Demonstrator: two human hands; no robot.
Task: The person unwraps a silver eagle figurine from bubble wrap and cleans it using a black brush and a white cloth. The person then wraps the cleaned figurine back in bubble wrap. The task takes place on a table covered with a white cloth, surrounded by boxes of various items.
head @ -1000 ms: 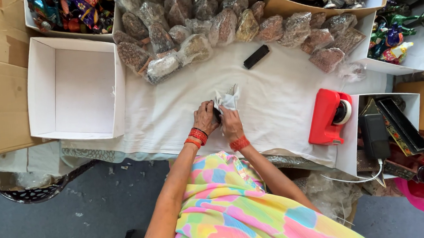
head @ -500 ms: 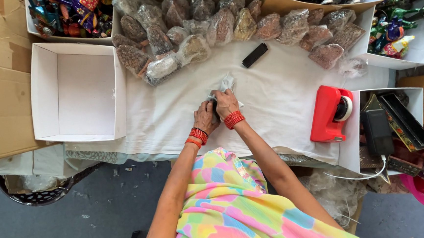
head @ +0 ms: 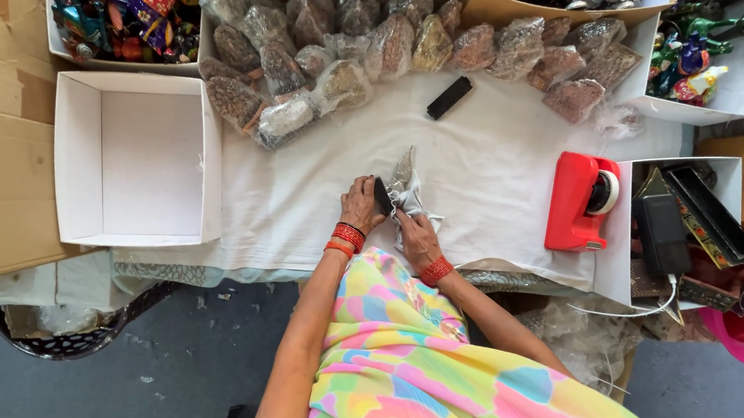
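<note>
Both hands meet over the near edge of a table covered with a white cloth [head: 490, 167]. My left hand [head: 360, 204] grips a small dark flat object [head: 383, 195]. My right hand [head: 417, 236] holds a crumpled clear plastic bag [head: 405, 181] that rises to a point above the fingers. The dark object sits against the bag's left side. Red bangles circle both wrists.
An empty white box [head: 136, 159] lies at the left. Several clear bags of dark filling [head: 396, 44] line the far side, with a black bar [head: 449, 97] before them. A red tape dispenser [head: 580, 200] stands at the right, beside boxes of figurines [head: 690, 60].
My right hand has dropped lower and nearer to me along the bag. The bag now stands taller and more drawn out. My left hand stays on the dark object.
</note>
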